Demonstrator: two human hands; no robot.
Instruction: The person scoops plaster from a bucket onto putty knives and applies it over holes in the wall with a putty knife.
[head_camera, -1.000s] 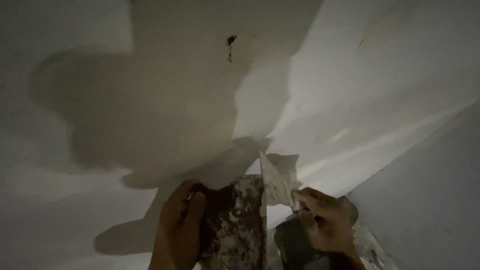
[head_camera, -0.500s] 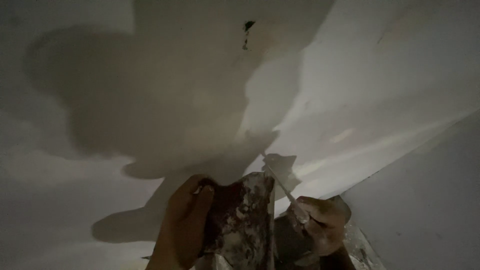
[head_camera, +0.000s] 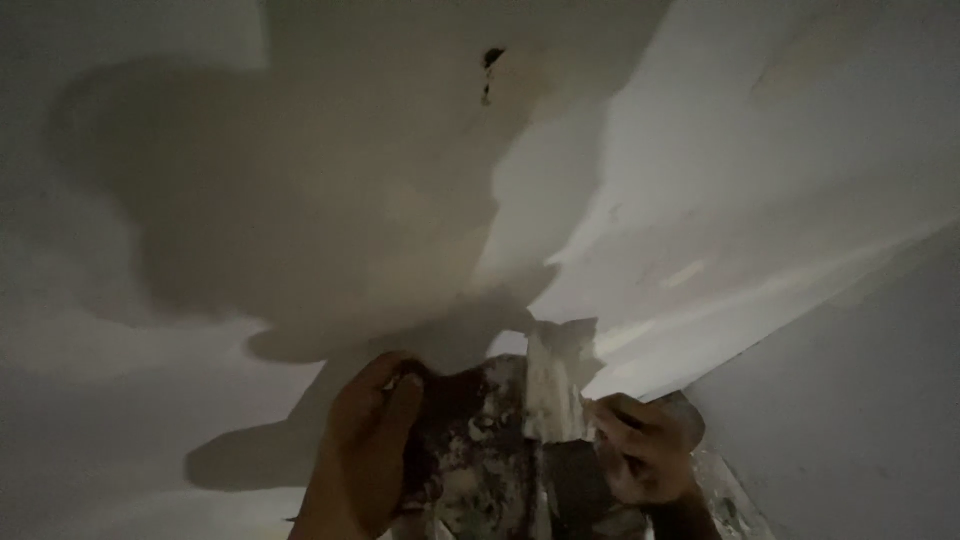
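The putty knife (head_camera: 560, 385) sits low in the head view, just right of centre, blade up and coated in pale filler, its lower edge against the plaster board (head_camera: 475, 450). The board is dark, crusted with dried spatter, tilted toward you, and it fills the space between your two hands.

Your right hand (head_camera: 640, 455) is wrapped tight around the knife's handle, fingers curled closed; the handle itself is mostly hidden by your grip. Your left hand (head_camera: 365, 450) is clamped on the board's left edge, thumb over the face and fingers behind.

Above both, the ceiling (head_camera: 300, 200) is smooth and pale, with large soft shadows across it. A small dark hole (head_camera: 490, 65) shows near the top centre, well apart from the blade. To the right, a brighter band of surface runs toward the wall (head_camera: 860, 420), meeting it in a slanted corner line.

Risks, as judged from this view:
- The blade looks heavily loaded; tipping it flat overhead could drop filler onto you or the camera.
- The board is tilted; a steeper angle could let wet material slide off its lower edge.
- Light is poor and shadows are heavy, so ridges or missed patches on the ceiling could go unseen.
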